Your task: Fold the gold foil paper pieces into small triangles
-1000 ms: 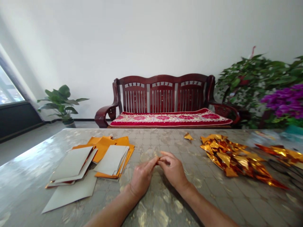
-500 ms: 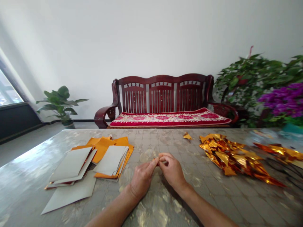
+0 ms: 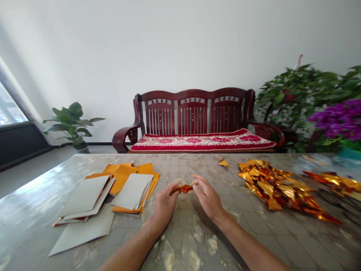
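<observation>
1. I'm pinching a small crumpled strip of orange-gold foil (image 3: 183, 189) between the closed fingertips of my left hand (image 3: 165, 203) and my right hand (image 3: 208, 197), with the strip bridging the gap between them.
2. I'm seeing a heap of gold foil pieces (image 3: 278, 187) lying to the right of my right fingers, and a small foil triangle (image 3: 224, 162) lying ahead of them.
3. Left of my left fingers, grey card sheets (image 3: 84, 197) are resting on and beside orange paper sheets (image 3: 122, 177) on the mottled tabletop (image 3: 180, 244).
</observation>
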The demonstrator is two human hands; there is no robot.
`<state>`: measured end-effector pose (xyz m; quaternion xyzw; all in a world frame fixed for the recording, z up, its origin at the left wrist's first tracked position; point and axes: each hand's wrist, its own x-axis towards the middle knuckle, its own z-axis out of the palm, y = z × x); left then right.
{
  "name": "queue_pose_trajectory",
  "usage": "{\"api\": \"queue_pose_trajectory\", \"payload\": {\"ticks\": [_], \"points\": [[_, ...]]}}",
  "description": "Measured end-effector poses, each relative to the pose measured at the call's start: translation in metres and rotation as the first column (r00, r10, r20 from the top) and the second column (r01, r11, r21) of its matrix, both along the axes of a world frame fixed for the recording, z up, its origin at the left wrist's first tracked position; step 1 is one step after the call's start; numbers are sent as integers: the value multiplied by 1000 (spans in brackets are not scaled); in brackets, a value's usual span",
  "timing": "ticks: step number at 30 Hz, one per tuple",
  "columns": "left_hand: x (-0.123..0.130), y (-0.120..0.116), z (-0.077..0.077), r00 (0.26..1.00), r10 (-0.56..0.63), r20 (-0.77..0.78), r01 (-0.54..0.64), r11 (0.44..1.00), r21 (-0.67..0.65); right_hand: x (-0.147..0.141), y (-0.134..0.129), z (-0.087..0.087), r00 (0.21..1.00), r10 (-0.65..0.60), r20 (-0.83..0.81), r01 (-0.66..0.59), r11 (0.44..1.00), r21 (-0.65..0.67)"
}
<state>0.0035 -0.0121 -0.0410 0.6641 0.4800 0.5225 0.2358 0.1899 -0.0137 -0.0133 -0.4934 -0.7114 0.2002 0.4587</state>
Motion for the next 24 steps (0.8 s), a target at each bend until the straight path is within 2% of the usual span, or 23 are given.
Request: {"api": "queue_pose_trajectory", "payload": {"ticks": [2,3,7,11,15,18,20,24], "points": [[-2,6,-1,990,-21,137,31,997,-69,11,7,0,990,109,-93,-102,992,76],[-3,8,-1,980,-43,193,62,994,-95,16,10,1,984,161,-81,-151,981,118],[-2,9,-1,942,-113,315,176,968,-178,27,13,4,964,239,120,-262,934,244],[0,7,2,919,-119,376,216,949,-228,28,13,6,917,258,304,-335,912,238],[0,7,1,920,-153,361,252,936,-247,28,15,3,902,284,325,-367,901,232],[-3,7,-1,951,-195,240,245,949,-199,27,17,-3,906,314,285,-381,898,221],[-8,6,0,975,-215,60,221,968,-121,27,17,-7,919,309,245,-363,905,221],[-19,-2,11,928,-218,-303,223,975,-21,27,16,-10,941,271,205,-315,921,229]]}}
